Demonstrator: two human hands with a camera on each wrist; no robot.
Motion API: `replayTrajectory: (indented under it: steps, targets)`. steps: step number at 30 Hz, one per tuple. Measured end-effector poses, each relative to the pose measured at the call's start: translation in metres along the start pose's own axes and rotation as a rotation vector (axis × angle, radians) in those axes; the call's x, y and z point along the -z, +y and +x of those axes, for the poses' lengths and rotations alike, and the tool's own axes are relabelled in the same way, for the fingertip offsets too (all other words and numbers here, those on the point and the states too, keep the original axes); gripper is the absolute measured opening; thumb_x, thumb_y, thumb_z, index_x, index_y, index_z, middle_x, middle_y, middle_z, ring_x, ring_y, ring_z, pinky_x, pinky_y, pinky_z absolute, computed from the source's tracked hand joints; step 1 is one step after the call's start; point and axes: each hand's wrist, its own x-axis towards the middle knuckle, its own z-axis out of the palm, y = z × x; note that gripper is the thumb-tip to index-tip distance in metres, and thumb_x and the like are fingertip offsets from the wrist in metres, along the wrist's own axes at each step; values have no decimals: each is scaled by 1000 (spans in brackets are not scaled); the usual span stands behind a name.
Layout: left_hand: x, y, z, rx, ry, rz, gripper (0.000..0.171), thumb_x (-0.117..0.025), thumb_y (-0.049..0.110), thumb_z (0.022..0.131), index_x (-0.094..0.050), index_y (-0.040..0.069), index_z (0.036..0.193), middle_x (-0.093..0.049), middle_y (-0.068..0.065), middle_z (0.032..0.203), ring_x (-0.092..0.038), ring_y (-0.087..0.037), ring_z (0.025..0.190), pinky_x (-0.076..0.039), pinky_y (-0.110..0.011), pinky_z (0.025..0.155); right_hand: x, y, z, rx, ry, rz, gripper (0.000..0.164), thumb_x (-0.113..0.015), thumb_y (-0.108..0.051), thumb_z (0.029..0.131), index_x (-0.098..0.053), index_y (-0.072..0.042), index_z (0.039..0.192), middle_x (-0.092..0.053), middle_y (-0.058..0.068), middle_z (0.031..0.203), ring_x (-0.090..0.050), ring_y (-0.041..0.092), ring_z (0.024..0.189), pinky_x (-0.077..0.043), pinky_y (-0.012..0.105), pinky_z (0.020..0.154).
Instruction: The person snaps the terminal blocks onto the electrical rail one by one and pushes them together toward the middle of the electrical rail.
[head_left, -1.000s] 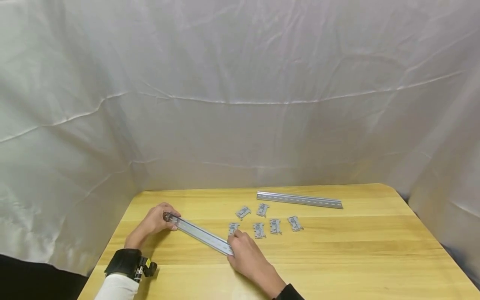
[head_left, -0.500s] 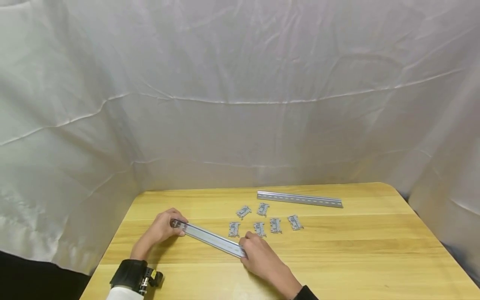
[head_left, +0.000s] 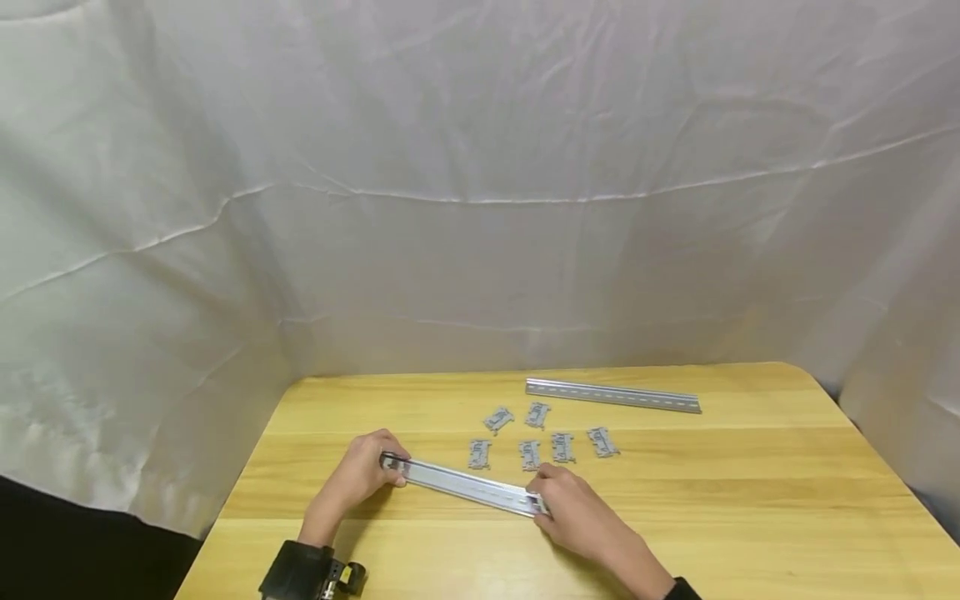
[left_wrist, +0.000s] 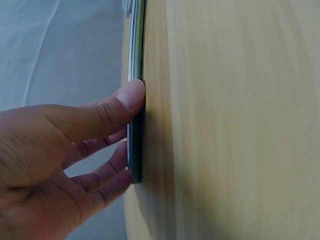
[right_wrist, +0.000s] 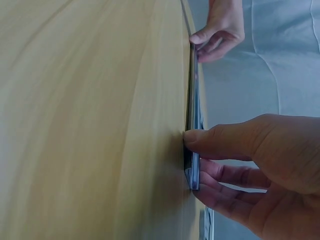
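A slotted metal DIN rail [head_left: 468, 487] lies slanted between my two hands, close over the front of the table. My left hand [head_left: 365, 471] grips its left end. At the other end, my right hand [head_left: 576, 515] pinches it between thumb and fingers. In the left wrist view the thumb [left_wrist: 131, 95] presses the near edge of the rail [left_wrist: 137, 42], with fingertips against its far side. Seen from the right wrist, the rail [right_wrist: 193, 95] is edge-on, its end sticking out past the right thumb [right_wrist: 194, 137].
Several grey terminal blocks [head_left: 530, 455] lie loose just beyond the held rail. A second DIN rail [head_left: 613, 395] rests near the back edge of the wooden table [head_left: 720, 500]. Grey-white curtains [head_left: 480, 275] hang behind and at both sides.
Both hands have carried the rail to the right, and it has turned to lie less steeply across the table. The loose terminal blocks and second rail keep their places on the table.
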Motion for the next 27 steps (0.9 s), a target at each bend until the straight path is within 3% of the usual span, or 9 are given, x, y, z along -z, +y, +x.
replayTrajectory:
  steps: [5,12,19,27]
  targets:
    - [-6,19,1,1,-16,52,26,-88,10,63,-77,5,86,-68,-6,88,-64,-24,81,-57,-39,73,7,16,-10,11,-9,13,26,-77,-7,76,-74,0,102,-65,7,99,-63,22,89,-60,35,77]
    - [-12,45,-5,1,-67,44,27,-86,10,65,-78,2,90,-69,-8,92,-65,-27,84,-59,-40,76,19,42,-23,23,-56,82,22,-76,-7,80,-74,-5,102,-67,5,102,-65,20,90,-60,35,75]
    - [-24,62,-9,-14,-55,20,26,-85,6,67,-78,2,91,-70,-6,89,-66,-24,83,-60,-35,74,30,58,-31,51,-77,95,23,-77,-5,79,-74,-5,102,-67,3,98,-64,17,86,-59,32,69]
    - [-41,82,-4,8,-32,-16,25,-84,5,67,-78,3,91,-70,-5,88,-65,-21,81,-59,-31,71,40,82,-43,57,-74,81,27,-79,-2,75,-75,-5,102,-67,3,99,-66,21,89,-60,34,73]
